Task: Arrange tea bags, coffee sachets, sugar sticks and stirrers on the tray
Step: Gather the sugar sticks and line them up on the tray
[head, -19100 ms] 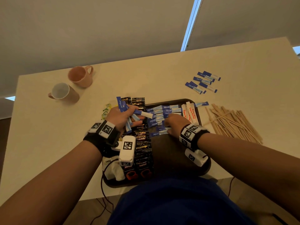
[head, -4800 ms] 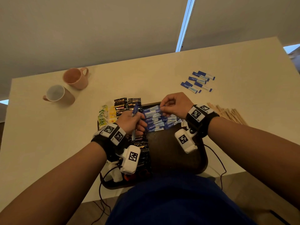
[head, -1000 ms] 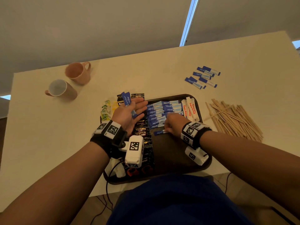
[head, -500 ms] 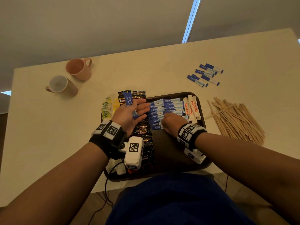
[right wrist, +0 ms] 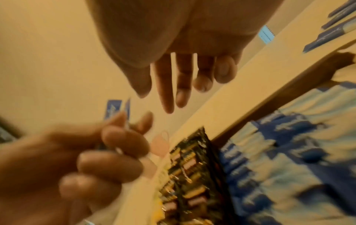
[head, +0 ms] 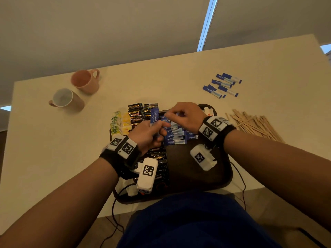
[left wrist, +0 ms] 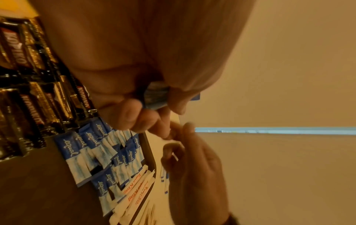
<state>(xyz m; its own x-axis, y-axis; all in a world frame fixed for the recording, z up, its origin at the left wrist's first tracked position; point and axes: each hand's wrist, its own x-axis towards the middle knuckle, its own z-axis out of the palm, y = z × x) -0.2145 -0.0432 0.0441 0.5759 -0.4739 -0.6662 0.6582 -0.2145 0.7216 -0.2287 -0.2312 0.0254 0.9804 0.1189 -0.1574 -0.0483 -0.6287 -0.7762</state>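
- The left hand (head: 146,135) is over the tray's (head: 198,178) left side. Its fingers (left wrist: 133,115) are curled tight round a few blue sugar sticks (head: 154,116).
- Those sticks stand up on end, long way pointing to the far edge of the counter (head: 44,149).
- The right hand (head: 186,116) reaches over with fingers (right wrist: 167,85) loose and empty.
- I think it takes one stick next, then lays it flat beside the blue row (head: 176,135) on the tray.

Blue-and-white sugar sticks (head: 174,136) lie on the dark brown tray (head: 197,176), beside black-and-gold coffee sachets (head: 136,116) and yellow-green tea bags (head: 119,123). Pale wooden stirrers (head: 254,124) rest on the cream tabletop (head: 53,149).
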